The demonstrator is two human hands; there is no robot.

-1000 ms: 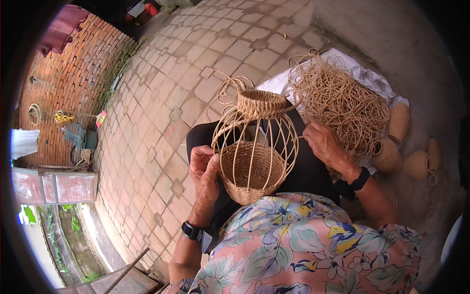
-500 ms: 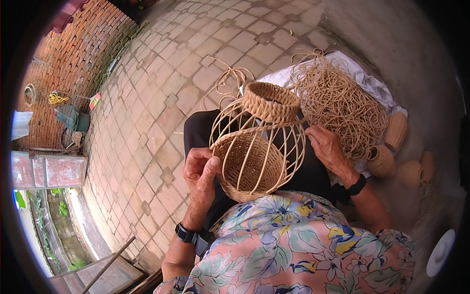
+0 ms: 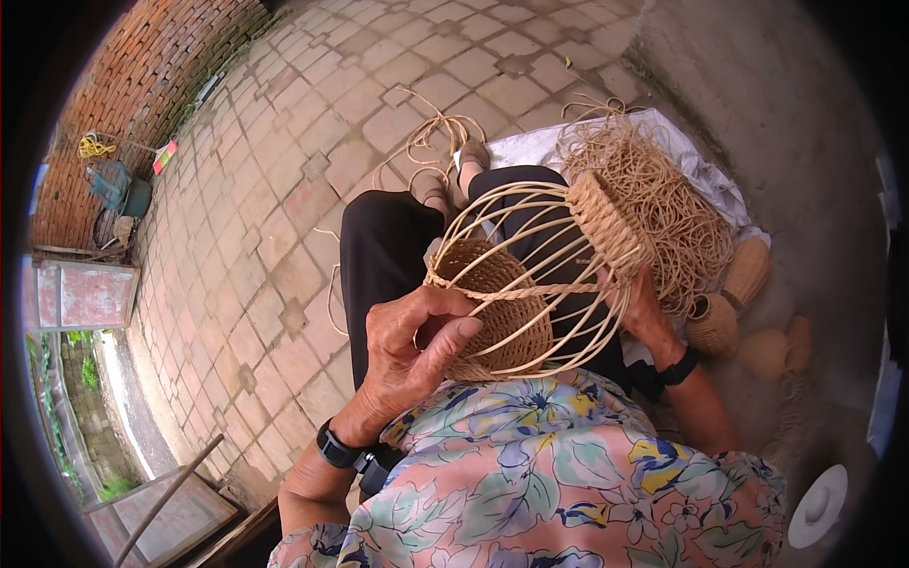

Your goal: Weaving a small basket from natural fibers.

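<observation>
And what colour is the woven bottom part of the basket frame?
Darker brown than the pale tan ribs of the basket frame; the head view shows it.

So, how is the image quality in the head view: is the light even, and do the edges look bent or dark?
Head view: soft daylight with no harsh shadows; the half-woven basket and the left hand are sharp; the paving tiles curve toward the rim from fisheye distortion; the corners are black, and the white disc at lower right looks slightly overexposed.

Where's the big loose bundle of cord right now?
In the head view, the bundle of cord lies on the white cloth at the person's right, just beyond the half-woven basket frame and above the small woven pots.
</observation>
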